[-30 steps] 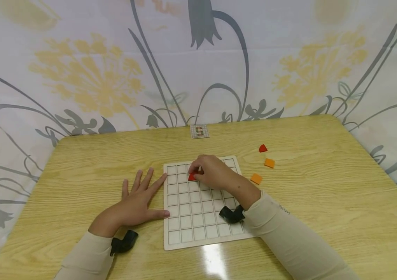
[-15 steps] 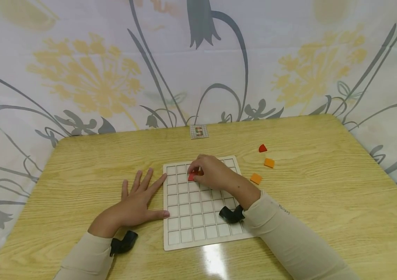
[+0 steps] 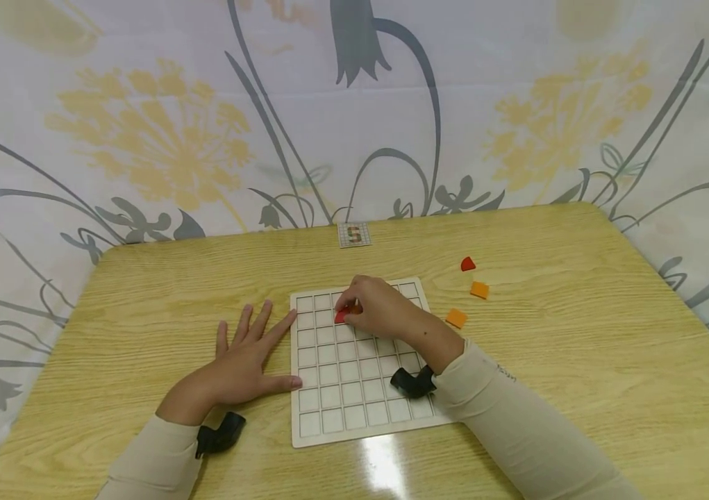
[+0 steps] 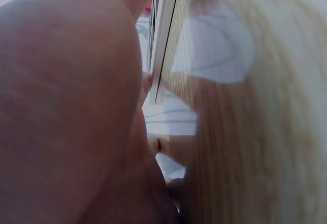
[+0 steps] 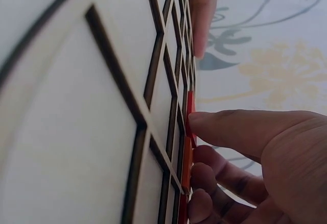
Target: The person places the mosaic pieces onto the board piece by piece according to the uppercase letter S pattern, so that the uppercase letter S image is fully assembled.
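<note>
A pale grid board point(image 3: 330, 375) with square cells lies on the wooden table. My right hand point(image 3: 384, 309) is over its upper part, thumb and fingertips pinching a red tile point(image 3: 341, 317) set at one of the cells. In the right wrist view the thumb rests against that red tile point(image 5: 191, 113), and an orange tile point(image 5: 187, 164) sits right beside it, near the curled fingers. A further red piece point(image 5: 183, 209) shows at the lower edge. My left hand point(image 3: 238, 371) lies flat with fingers spread, its thumb and index fingertips touching the board's left edge.
Right of the board lie a red quarter-round tile point(image 3: 468, 264), an orange square tile point(image 3: 480, 290) and a second orange square tile point(image 3: 456, 318). A small pattern card point(image 3: 354, 235) is at the table's back edge, before a flowered cloth point(image 3: 304, 104).
Hardly anything moves. The right thumb and fingers stay at the red tile, which shifts very slightly, and the left hand keeps its place.
</note>
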A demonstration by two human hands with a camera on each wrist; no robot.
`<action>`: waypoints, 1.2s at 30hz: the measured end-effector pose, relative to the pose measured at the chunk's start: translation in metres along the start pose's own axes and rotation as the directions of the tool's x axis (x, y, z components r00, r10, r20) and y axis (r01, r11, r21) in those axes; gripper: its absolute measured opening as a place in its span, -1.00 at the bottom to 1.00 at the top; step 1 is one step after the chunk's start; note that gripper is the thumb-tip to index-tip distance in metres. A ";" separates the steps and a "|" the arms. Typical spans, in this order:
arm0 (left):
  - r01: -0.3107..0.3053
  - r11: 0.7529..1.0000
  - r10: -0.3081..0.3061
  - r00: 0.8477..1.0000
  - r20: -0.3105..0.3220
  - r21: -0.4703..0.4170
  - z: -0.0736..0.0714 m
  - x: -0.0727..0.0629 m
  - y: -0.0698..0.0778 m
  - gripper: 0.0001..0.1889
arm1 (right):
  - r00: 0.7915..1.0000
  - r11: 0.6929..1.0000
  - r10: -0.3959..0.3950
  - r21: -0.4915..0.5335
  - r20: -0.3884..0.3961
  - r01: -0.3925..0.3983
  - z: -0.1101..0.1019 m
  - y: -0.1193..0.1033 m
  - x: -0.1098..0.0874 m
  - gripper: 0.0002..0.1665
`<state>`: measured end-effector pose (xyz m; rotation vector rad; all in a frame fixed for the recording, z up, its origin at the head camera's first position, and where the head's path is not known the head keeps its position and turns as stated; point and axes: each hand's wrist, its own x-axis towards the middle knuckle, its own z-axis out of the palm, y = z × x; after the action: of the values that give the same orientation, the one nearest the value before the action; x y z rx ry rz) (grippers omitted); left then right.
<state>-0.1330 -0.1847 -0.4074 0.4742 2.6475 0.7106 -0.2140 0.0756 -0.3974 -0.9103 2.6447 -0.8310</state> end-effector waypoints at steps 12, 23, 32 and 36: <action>0.016 1.000 -0.016 1.000 0.001 0.019 0.005 0.000 -0.005 0.07 | 0.994 0.999 -0.034 0.014 -0.101 0.036 -0.026 -0.017 -0.015 -0.75; 0.011 1.000 -0.011 1.000 -0.004 0.009 0.003 -0.002 -0.007 0.08 | 0.920 0.994 -0.107 -0.032 -0.377 0.102 -0.066 -0.005 -0.050 -0.82; 0.005 1.000 -0.005 1.000 -0.014 0.006 0.000 -0.002 -0.009 0.09 | 0.836 0.989 -0.148 -0.101 -0.528 0.111 -0.081 0.020 -0.072 -0.84; -0.015 1.000 0.016 1.000 -0.014 0.016 0.002 0.001 -0.007 0.08 | 0.824 0.991 -0.123 -0.115 -0.554 0.070 -0.083 0.032 -0.085 -0.84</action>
<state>-0.1345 -0.1889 -0.4131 0.4963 2.6672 0.7004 -0.1940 0.1858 -0.3460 -0.9425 3.1786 -1.1656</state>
